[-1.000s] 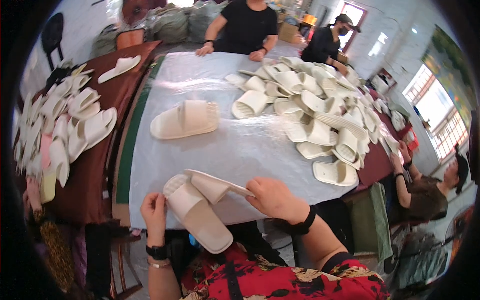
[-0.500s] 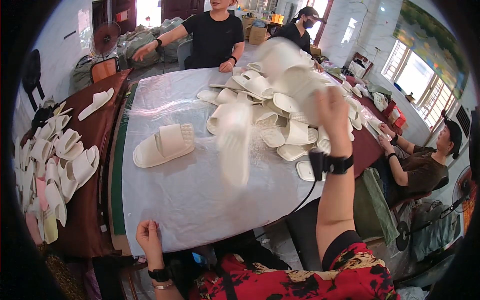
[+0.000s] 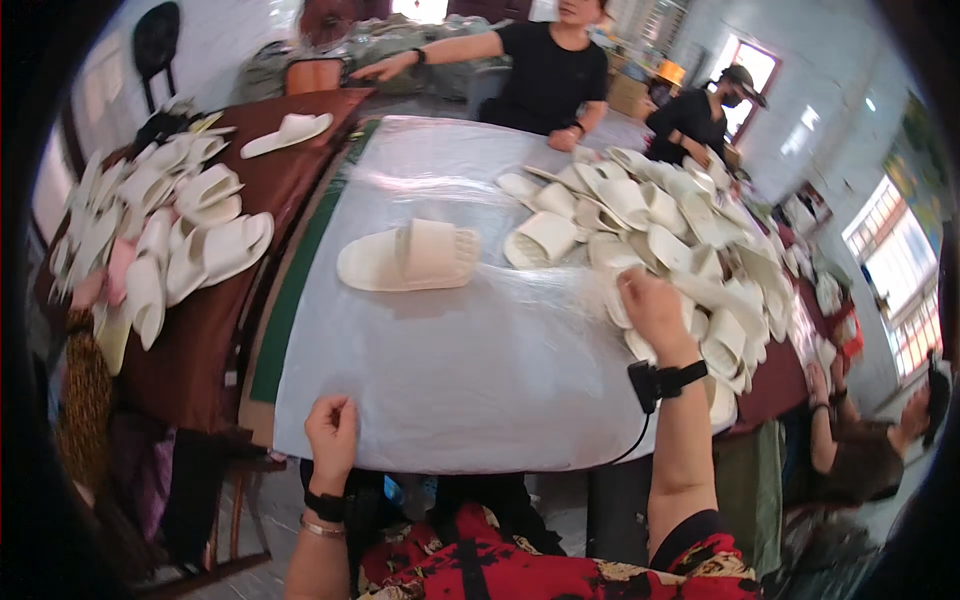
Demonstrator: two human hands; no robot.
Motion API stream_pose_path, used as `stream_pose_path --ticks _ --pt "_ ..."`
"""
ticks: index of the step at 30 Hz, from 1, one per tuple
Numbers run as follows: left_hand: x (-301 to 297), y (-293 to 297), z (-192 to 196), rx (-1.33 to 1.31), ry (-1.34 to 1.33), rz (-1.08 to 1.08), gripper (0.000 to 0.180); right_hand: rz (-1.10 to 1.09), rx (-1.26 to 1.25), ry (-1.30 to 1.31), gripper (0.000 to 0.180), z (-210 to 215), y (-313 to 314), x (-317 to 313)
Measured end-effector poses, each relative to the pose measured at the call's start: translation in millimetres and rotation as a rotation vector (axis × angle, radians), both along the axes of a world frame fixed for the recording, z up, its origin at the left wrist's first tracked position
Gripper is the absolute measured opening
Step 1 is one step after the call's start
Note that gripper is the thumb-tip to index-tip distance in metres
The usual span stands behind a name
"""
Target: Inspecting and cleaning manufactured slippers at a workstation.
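My right hand (image 3: 655, 312) is at the near left side of a heap of cream slippers (image 3: 685, 215), its fingers curled in. Whether they grip anything is hidden; thin clear plastic strands (image 3: 585, 292) lie just left of them. My left hand (image 3: 331, 432) hovers by the table's near edge with its fingers folded in and nothing visible in them. A single cream slipper (image 3: 432, 254) lies on its sole in the table's middle, ahead of both hands and touched by neither.
Grey-white plastic sheeting (image 3: 450, 400) covers the table. On a brown surface (image 3: 215, 360) at left are a second pile of slippers (image 3: 150, 225) and one lone slipper (image 3: 287, 136). A person in black (image 3: 550, 75) stands across the table; two others are at the right side.
The view has turned left. Slippers blurred in motion by my right hand and over the table's middle no longer show there. My right hand has come down nearer; my left stays low.
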State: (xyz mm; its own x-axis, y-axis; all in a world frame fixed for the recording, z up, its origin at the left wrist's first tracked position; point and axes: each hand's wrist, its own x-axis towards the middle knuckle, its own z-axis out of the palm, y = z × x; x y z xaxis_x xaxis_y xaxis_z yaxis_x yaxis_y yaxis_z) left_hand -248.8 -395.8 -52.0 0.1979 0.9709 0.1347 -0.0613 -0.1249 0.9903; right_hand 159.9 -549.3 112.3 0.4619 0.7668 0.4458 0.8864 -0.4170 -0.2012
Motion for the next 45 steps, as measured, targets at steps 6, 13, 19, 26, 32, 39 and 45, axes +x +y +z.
stream_pose_path --ticks 6,13,19,26,32,39,45 --pt "10.4 -11.1 22.5 0.586 0.493 0.100 0.010 0.406 -0.137 -0.026 0.027 -30.1 117.6 -69.5" --pt "10.6 -8.8 16.7 0.623 0.558 0.083 0.014 0.166 -0.143 0.150 0.073 -77.5 209.9 -110.2" --pt "10.8 -11.9 16.3 0.581 0.557 0.085 0.012 0.314 0.223 0.330 0.055 -91.2 223.7 -142.3" --pt "10.0 -4.5 12.3 0.547 0.568 0.070 0.015 0.430 0.433 0.307 0.039 -45.8 164.3 -169.8" --pt "35.9 -8.9 22.4 0.302 0.299 -0.052 0.032 0.471 0.638 0.414 0.033 -54.3 56.0 -207.6" --pt "65.8 -24.0 16.2 -0.175 -0.412 -0.098 0.035 0.603 0.579 0.300 0.036 -58.7 17.3 -215.2" --pt "18.7 -1.7 5.0 -0.174 -0.460 -0.034 0.038 0.421 0.555 0.267 0.027 -72.1 -20.6 -154.1"
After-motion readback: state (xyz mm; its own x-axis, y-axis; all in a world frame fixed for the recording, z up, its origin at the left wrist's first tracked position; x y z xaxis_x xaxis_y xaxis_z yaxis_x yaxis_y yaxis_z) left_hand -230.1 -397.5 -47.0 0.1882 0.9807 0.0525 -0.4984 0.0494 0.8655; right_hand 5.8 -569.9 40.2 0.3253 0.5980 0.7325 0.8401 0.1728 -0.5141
